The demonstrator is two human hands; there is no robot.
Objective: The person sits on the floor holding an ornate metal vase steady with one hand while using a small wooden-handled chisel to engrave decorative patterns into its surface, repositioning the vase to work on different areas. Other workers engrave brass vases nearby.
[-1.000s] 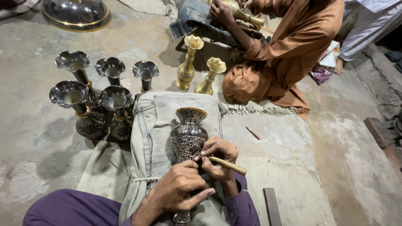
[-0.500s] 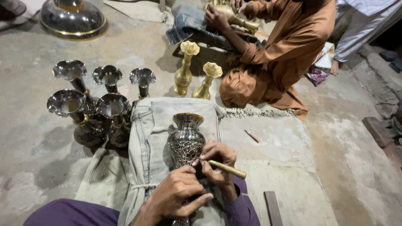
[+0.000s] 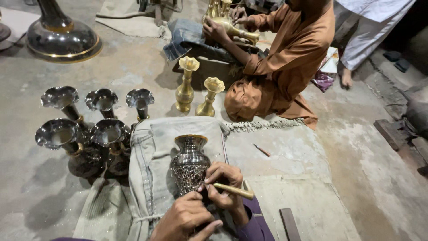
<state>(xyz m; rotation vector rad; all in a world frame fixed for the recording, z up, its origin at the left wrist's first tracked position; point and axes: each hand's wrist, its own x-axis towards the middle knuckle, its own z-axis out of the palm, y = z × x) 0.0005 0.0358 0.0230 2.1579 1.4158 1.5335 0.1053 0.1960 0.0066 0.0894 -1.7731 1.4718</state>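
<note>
A dark engraved metal vase [image 3: 189,163] with a brass rim lies on a folded grey cloth [image 3: 154,169] in front of me. My left hand [image 3: 185,218] rests on the vase's lower body, holding it. My right hand [image 3: 225,187] grips a brass-handled engraving tool [image 3: 232,191], its tip pressed against the vase's patterned side.
Several dark fluted vases [image 3: 84,134] stand to the left. Two brass vases [image 3: 196,91] stand ahead. A person in an orange garment [image 3: 285,62] sits beyond, working on a brass piece [image 3: 227,24]. A large dark vessel base [image 3: 60,38] is far left. A small tool [image 3: 262,150] and a wooden strip [image 3: 289,223] lie on the floor.
The view has tilted up a little, so everything sits lower in frame. My hands stay on the vase, with the tool tip still at its side.
</note>
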